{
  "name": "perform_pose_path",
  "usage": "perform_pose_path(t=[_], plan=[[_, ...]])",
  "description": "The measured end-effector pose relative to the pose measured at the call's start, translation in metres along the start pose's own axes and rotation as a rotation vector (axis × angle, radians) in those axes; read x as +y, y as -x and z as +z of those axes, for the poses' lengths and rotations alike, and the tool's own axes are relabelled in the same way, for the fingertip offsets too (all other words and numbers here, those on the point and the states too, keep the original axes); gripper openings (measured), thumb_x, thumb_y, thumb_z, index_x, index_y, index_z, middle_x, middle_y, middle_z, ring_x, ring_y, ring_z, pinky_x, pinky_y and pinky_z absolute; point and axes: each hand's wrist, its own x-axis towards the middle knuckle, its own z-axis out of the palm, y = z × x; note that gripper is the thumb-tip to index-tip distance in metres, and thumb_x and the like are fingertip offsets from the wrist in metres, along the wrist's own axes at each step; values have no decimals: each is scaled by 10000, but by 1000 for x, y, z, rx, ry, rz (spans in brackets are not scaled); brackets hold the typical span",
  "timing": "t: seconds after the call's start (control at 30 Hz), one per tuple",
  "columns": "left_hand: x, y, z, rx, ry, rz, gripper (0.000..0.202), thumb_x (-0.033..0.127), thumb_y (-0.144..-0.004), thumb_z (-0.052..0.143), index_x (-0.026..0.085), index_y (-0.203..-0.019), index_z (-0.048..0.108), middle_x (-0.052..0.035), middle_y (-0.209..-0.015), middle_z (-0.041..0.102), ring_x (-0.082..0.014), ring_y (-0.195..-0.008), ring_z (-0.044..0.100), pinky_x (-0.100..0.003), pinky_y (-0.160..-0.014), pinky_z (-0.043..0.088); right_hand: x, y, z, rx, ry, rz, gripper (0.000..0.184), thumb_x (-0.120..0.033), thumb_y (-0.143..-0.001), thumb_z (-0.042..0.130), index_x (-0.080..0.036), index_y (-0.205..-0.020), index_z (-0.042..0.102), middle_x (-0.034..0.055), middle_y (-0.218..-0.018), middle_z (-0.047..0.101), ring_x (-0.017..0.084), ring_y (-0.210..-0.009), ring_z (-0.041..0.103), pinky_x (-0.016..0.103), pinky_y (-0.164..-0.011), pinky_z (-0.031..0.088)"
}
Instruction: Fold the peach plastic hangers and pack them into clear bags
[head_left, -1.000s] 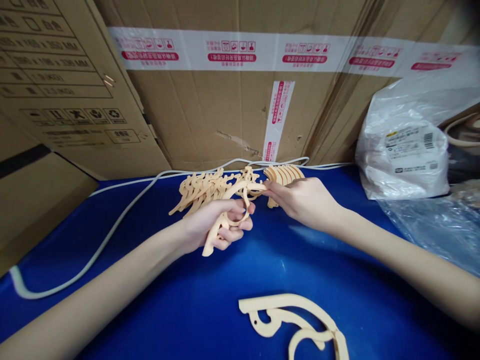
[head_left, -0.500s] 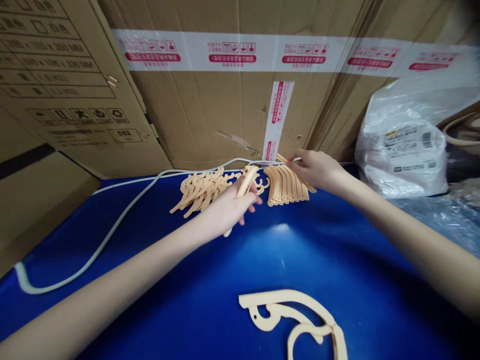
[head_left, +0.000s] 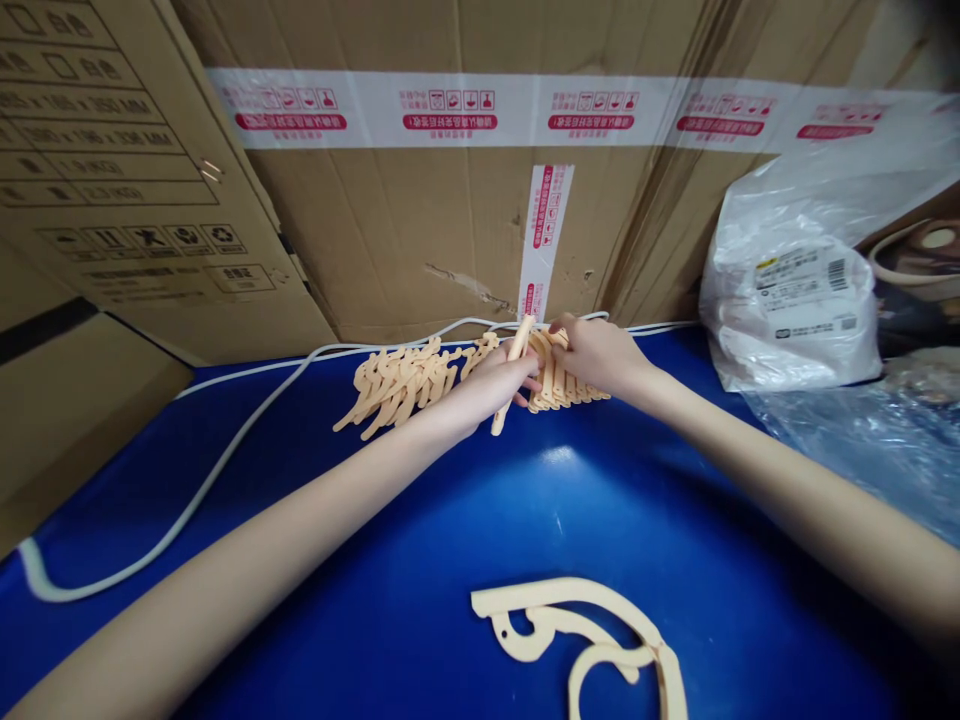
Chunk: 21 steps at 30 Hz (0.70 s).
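My left hand [head_left: 504, 378] is closed around a beige curved hanger arm [head_left: 517, 362], which stands up slanted between thumb and fingers. My right hand [head_left: 596, 350] is just beside it, fingers curled down at the far end of a neat row of similar hanger arms [head_left: 561, 388]. What its fingertips pinch is hidden. Left of the hands lies a loose heap of beige hook-shaped hanger pieces [head_left: 401, 385], partly covered by my left wrist. A folded beige hanger [head_left: 574, 592] with a hook lies nearer to me, cut off by the bottom edge.
The blue table top [head_left: 360, 570] ends at a large cardboard box [head_left: 420, 220] with printed tape. Another box [head_left: 172, 200] stands at the left. A white cable [head_left: 247, 430] runs along the back and left. A white plastic bag [head_left: 795, 300] and clear wrap [head_left: 862, 440] are at the right.
My left hand has moved right and away from me with the hanger arm, toward the row. My right hand has shifted left onto the row; the strip seen in it is no longer visible there.
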Motion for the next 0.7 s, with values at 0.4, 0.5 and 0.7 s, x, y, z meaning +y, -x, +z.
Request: perform_pose_path(t=[0.4,0.5,0.7], plan=[[-1,-5,1,-2,1,14,124,128,-798,531,182,-903,491,-78,-1003,607,-152,-799,634,-198,-537,471,-1,5,-7,-54,-26,-30,387,-206,-922,401,-128,-1276,536,184,-1064,704,313,-979,665,328,-679,416],[0,-4,1,-6,-3,8,127,110,-804,518,179,-906,488,-72,-973,601,-146,-791,632,-189,-536,468,-2,6,-7,-63,-43,-34,392,-198,-925,389,-125,-1282,532,184,-1062,707,305,-958,669,323,-665,403],[1,-4,0,12,-7,21,112,138,-827,551,177,-914,492,-60,-969,600,-129,-737,615,-199,-527,436,-2,7,-12,-67,-121,-45,379,-166,-925,396,-139,-1270,551,112,-840,730,272,-834,674,306,-620,380]])
